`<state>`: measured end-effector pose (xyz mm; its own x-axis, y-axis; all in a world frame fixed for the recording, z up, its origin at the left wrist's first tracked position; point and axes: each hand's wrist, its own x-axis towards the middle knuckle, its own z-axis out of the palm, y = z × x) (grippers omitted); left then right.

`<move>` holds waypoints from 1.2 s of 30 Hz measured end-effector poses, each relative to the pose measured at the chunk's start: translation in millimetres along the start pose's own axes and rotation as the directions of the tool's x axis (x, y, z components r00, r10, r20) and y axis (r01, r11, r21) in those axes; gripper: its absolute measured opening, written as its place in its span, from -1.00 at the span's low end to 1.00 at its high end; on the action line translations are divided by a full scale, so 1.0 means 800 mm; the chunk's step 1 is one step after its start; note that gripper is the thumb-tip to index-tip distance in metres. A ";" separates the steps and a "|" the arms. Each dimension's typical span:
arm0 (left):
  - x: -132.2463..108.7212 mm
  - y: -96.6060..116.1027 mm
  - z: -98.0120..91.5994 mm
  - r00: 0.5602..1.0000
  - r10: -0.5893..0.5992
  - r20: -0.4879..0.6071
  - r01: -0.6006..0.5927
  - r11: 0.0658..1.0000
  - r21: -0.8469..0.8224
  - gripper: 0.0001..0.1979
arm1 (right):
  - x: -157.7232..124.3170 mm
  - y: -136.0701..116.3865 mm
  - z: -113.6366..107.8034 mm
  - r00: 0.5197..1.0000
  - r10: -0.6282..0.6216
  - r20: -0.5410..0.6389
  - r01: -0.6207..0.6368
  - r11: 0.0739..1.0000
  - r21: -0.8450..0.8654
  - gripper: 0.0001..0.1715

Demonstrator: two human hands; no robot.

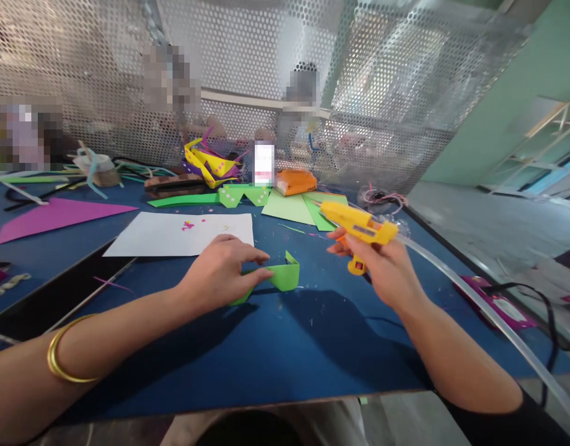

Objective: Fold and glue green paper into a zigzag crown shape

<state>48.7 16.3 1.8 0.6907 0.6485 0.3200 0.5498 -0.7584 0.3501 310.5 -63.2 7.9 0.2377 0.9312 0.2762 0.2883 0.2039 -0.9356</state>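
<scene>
Head — left hand pinches strip, right hand glue-gun.

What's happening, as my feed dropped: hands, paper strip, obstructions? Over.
Left hand pinching green paper strip on the blue table. Right hand gripping yellow glue gun, held up, clear of strip. Nothing between them.

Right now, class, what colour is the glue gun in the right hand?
Glue gun: yellow with orange parts; head view.

One glue gun, one folded green strip, one white sheet.
</scene>
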 end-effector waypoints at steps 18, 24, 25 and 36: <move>-0.004 0.036 -0.030 0.792 -0.569 0.223 0.373 0.161 -0.914 -0.80 | 0.011 -0.043 0.052 0.973 -0.218 0.078 0.230 0.953 -0.196 -0.59; -0.010 0.031 -0.021 0.840 -0.534 0.099 0.262 0.239 -0.935 -0.78 | -0.024 -0.031 0.059 0.898 -0.431 0.090 0.439 0.859 -0.264 -0.81; -0.010 0.031 -0.021 0.845 -0.527 0.088 0.257 0.257 -0.931 -0.78 | -0.030 -0.029 0.057 0.893 -0.438 0.099 0.448 0.853 -0.267 -0.84; -0.017 0.036 -0.019 0.889 -0.457 0.042 0.237 0.379 -0.894 -0.88 | -0.037 -0.026 0.059 0.839 -0.514 0.176 0.537 0.736 -0.413 -0.86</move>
<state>47.6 -13.2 20.8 0.3826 0.9198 0.0871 -0.0477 -0.0745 0.9961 253.5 -80.9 9.1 -0.1120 0.7299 0.6743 0.7226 0.5257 -0.4489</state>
